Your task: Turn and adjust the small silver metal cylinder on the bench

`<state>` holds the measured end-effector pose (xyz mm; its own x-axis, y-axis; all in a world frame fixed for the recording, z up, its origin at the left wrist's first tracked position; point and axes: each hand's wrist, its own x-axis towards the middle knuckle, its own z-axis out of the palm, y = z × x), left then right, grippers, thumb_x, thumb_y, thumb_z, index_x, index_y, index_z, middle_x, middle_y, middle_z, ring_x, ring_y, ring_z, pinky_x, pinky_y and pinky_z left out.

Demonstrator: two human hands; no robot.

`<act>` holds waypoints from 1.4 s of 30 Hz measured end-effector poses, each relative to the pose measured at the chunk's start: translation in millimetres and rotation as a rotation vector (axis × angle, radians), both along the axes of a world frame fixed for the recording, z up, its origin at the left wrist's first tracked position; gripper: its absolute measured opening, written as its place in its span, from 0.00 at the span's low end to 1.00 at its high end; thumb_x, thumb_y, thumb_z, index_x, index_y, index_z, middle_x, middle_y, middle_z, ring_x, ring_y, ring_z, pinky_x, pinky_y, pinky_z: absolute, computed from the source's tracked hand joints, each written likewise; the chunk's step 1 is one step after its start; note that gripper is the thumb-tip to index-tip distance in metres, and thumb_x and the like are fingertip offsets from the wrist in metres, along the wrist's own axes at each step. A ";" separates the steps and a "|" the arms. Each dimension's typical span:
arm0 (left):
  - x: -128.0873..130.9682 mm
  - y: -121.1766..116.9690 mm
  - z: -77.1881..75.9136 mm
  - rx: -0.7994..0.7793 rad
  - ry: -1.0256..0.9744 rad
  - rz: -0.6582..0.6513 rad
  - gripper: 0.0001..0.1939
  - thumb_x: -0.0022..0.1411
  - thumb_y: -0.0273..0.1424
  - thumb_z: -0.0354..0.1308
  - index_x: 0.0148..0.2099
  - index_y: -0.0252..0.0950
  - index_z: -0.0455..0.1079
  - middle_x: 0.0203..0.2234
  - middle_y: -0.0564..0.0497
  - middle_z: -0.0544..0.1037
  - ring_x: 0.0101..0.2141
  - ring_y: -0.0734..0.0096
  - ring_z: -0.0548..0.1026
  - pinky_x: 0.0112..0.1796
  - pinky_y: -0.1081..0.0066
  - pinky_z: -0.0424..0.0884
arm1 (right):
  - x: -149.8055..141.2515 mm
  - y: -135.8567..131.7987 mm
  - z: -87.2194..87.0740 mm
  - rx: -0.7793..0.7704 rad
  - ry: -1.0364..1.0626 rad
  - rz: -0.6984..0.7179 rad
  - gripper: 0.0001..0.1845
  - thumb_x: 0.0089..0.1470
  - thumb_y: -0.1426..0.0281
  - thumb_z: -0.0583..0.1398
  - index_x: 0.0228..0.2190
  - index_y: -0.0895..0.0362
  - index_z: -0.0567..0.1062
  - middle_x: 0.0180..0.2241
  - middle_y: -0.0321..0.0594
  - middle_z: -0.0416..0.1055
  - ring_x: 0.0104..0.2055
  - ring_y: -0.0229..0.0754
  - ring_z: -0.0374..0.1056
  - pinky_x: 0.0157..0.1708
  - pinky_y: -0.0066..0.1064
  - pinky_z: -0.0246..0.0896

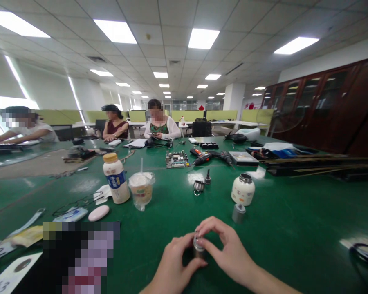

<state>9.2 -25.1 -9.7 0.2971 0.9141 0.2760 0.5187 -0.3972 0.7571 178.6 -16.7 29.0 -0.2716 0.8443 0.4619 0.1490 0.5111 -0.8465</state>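
Observation:
A small metal cylinder (199, 250) stands upright at the near middle of the green table. My left hand (179, 257) is closed around its lower side, thumb and fingers on either side. From the right, my right hand (222, 245) pinches the rim at its top; the fingertips partly cover it. Farther right are a grey metal cup-like piece (238, 214) and a white patterned bottle (243, 190) with a bare metal mouth. Beyond my hands lie a small round metal piece with a loop (198, 186) and a dark stepped metal piece (207, 177).
A yellow-capped bottle (117, 181) and a plastic cup with a straw (141, 188) stand left. Behind are a circuit board (177, 159), power drills (204, 157) and a silver drive (243, 158). Thin rods (322, 160) lie right. Several people sit across the table (276, 228).

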 end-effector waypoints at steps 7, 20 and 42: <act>-0.5 -1.0 0.9 -0.005 -0.003 -0.003 0.23 0.51 0.30 0.68 0.51 0.43 0.73 0.44 0.52 0.81 0.43 0.61 0.78 0.45 0.68 0.72 | 4.1 1.5 1.2 -0.004 -0.064 -0.152 0.07 0.50 0.71 0.65 0.33 0.56 0.73 0.30 0.36 0.72 0.34 0.41 0.70 0.37 0.33 0.67; -0.4 -1.4 3.1 -0.039 -0.002 0.021 0.24 0.50 0.31 0.69 0.51 0.44 0.74 0.42 0.53 0.81 0.42 0.61 0.77 0.46 0.67 0.70 | 14.3 18.6 -3.4 0.057 0.014 -0.228 0.03 0.53 0.70 0.63 0.32 0.55 0.73 0.35 0.40 0.75 0.37 0.43 0.73 0.41 0.35 0.68; 0.6 -2.5 3.5 -0.002 -0.005 0.007 0.23 0.51 0.30 0.69 0.51 0.41 0.74 0.40 0.51 0.82 0.40 0.61 0.78 0.43 0.67 0.71 | 3.6 -0.6 5.4 -0.058 -0.072 0.016 0.07 0.54 0.78 0.61 0.35 0.56 0.76 0.35 0.38 0.76 0.40 0.41 0.73 0.43 0.33 0.69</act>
<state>9.8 -27.6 -6.1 0.2893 0.9167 0.2755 0.5178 -0.3919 0.7604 182.2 -17.3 34.4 -0.3165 0.8644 0.3906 0.2029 0.4640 -0.8623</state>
